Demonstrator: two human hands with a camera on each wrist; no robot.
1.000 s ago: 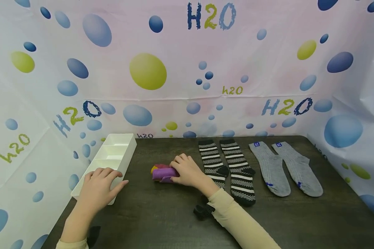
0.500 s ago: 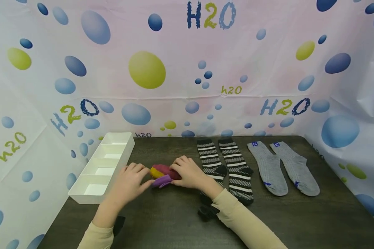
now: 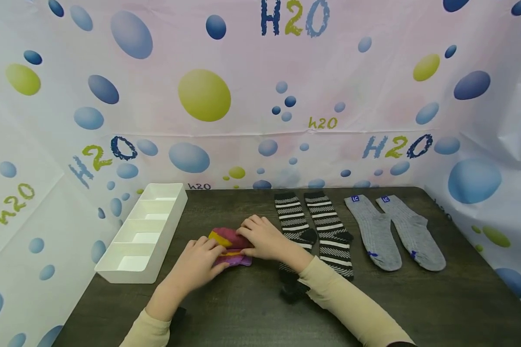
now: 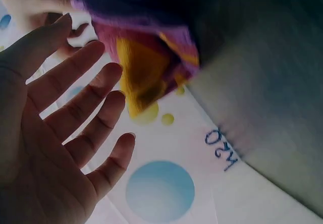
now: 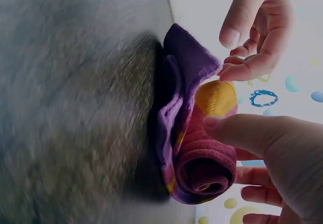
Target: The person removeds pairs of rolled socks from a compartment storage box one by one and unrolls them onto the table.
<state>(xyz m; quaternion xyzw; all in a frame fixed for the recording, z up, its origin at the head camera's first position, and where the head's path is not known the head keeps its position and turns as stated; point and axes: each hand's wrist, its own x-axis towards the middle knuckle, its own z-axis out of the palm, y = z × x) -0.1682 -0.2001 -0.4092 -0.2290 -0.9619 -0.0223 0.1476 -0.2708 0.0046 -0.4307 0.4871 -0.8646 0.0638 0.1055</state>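
A rolled-up pair of maroon, yellow and purple socks [image 3: 229, 237] lies on the dark table between the hands. My right hand [image 3: 269, 243] holds the roll from the right, its thumb [image 5: 247, 133] on one side and fingers behind in the right wrist view. That view shows the coiled end of the roll and a loose purple cuff [image 5: 189, 57] unfurled along the table side. My left hand [image 3: 195, 265] is at the left end, fingertips right by the yellow patch [image 4: 139, 72]. In the left wrist view its fingers are spread and gently bent, with nothing gripped.
A white tray [image 3: 173, 226] with several compartments stands to the left. Right of the hands lie two black-and-white striped socks [image 3: 331, 236], partly behind the right forearm. Two grey socks [image 3: 375, 236] lie flat farther right. A printed sheet [image 3: 252, 96] backs the table.
My left hand has moved right from beside the tray to the sock roll. The purple cuff has come loose and spread toward the front, showing more maroon. The right hand stays on the roll.
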